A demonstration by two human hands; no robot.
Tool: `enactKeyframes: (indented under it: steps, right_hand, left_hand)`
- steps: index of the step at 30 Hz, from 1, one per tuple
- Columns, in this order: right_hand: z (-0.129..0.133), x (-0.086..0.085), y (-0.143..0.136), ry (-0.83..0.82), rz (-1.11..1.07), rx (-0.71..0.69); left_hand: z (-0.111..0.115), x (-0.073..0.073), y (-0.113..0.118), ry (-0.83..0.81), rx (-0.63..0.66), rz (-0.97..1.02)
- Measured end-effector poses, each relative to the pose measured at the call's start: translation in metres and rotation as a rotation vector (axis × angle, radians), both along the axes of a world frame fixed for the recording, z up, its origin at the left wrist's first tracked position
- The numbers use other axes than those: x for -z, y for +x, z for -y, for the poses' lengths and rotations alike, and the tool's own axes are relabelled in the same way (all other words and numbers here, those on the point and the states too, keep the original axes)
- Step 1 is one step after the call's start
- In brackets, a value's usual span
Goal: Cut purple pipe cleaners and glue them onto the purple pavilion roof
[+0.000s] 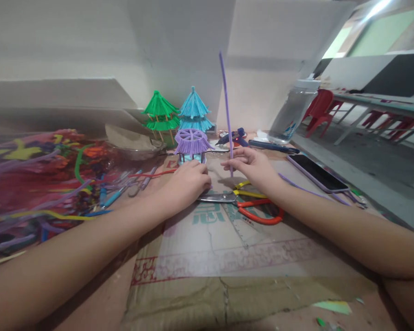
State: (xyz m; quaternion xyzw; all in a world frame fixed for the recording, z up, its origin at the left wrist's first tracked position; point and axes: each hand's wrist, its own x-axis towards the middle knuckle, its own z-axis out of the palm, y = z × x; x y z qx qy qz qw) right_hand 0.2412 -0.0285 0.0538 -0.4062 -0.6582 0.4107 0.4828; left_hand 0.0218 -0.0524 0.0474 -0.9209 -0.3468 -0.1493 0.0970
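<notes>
Upright in the fingers of my right hand is a long purple pipe cleaner. My left hand is curled with its fingertips low over the cardboard, just in front of a small purple-roofed model; what its fingers hold, if anything, is hidden. Red-handled scissors lie between the hands, their blades pointing left. A yellow-handled tool rests behind them. Behind the purple model stand a green tiered model and a blue one.
Colourful pipe cleaners pile up on the left, near a bowl. A glue gun, a clear bottle and a phone are at the right. A wall rises behind.
</notes>
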Motion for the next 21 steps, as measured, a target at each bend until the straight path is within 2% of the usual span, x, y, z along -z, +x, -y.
enactKeyframes:
  steps: [3,6,10,13,17,21]
  right_hand:
    - [0.003,-0.001,0.001,0.024,0.033,-0.035]
    - [0.008,-0.003,0.0,0.069,0.077,-0.015]
    - [0.011,-0.002,-0.003,0.069,0.152,-0.057]
    - [0.01,0.004,-0.005,0.054,0.24,-0.043]
    - [0.011,0.013,-0.006,0.088,0.404,-0.063]
    - [0.014,0.013,-0.008,0.006,0.413,-0.097]
  left_hand:
    - [0.0,-0.003,0.009,-0.047,0.007,0.021]
    - [0.005,-0.005,0.013,-0.127,-0.031,0.287]
    - [0.014,-0.002,0.014,-0.456,-0.1,0.713]
    - [0.015,0.006,0.015,-0.645,-0.095,0.88]
    - [0.009,0.017,0.016,-0.697,-0.112,0.936]
    - [0.006,0.018,0.015,-0.579,-0.112,0.897]
